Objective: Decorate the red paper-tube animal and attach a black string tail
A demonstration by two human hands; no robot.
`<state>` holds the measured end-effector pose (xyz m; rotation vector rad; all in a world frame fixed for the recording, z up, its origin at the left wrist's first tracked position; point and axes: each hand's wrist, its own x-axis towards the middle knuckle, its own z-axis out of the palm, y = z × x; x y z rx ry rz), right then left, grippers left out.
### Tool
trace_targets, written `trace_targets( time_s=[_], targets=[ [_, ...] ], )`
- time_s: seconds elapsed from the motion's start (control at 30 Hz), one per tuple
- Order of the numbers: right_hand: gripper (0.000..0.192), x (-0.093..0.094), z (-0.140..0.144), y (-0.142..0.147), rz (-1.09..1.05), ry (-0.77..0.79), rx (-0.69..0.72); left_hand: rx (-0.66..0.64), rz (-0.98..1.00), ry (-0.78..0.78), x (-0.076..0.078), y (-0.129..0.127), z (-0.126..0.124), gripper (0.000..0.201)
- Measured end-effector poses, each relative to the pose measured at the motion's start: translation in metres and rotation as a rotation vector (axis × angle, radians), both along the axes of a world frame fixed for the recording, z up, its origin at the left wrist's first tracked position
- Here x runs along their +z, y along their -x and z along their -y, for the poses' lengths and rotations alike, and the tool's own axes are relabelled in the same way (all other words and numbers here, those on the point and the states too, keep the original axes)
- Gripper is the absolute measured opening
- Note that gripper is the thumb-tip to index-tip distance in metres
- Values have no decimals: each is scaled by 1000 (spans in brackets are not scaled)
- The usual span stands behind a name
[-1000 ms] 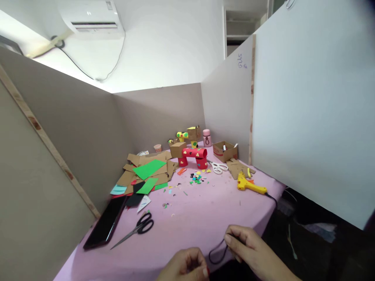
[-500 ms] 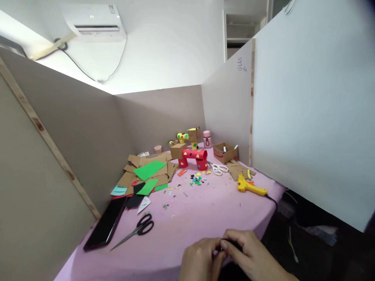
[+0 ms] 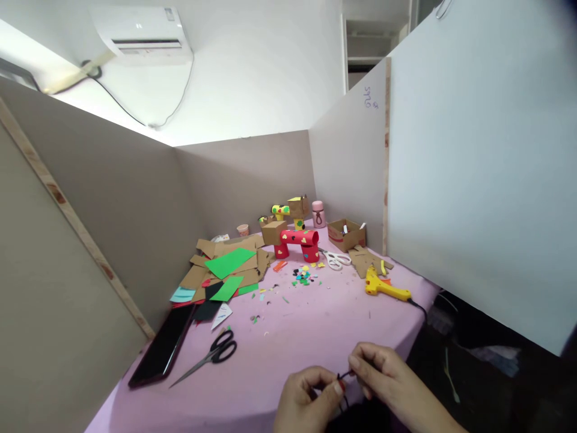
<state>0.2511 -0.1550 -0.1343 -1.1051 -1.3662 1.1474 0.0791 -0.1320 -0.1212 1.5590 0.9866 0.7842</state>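
Observation:
Between my two hands, near the table's front edge, runs a thin black cord-like strip [image 3: 346, 375]; its exact kind is too small to tell. My left hand [image 3: 309, 400] pinches one part of it between thumb and finger, and a loose bit hangs below. The fingers of my right hand [image 3: 383, 376] are closed on its other end. Black-handled scissors [image 3: 215, 353] lie to the left of my hands. Farther back stands a red paper tube figure [image 3: 300, 239] with heart cut-outs and a brown cardboard box [image 3: 274, 233] at its left end.
A yellow glue gun [image 3: 385, 287] lies at right, its cable over the edge. White scissors [image 3: 336, 260], paper scraps [image 3: 304, 276] and a cardboard box [image 3: 346, 234] are farther back. Cardboard and green paper [image 3: 229, 263] pile up at left, beside a dark phone-like slab [image 3: 164, 346]. Partitions surround the table.
My hands have moved apart; the right one shifted right and slightly up. The black strip now shows stretched between them. Things on the table have not moved.

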Motion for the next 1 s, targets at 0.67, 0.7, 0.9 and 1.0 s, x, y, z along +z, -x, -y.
trace_targets(
  time_s=[0.67,0.7,0.9,1.0],
  targets=[
    [48,-13,10,12,-297,157,468,102,354,287,-2,-3,-3,38],
    [47,-13,10,12,-303,163,481,92,346,293,-2,-2,-3,38],
    [50,-11,10,10,-199,108,407,90,279,190,-1,2,-2,39],
    [49,-8,12,10,-92,40,227,164,208,8,-2,2,-1,36]
  ],
)
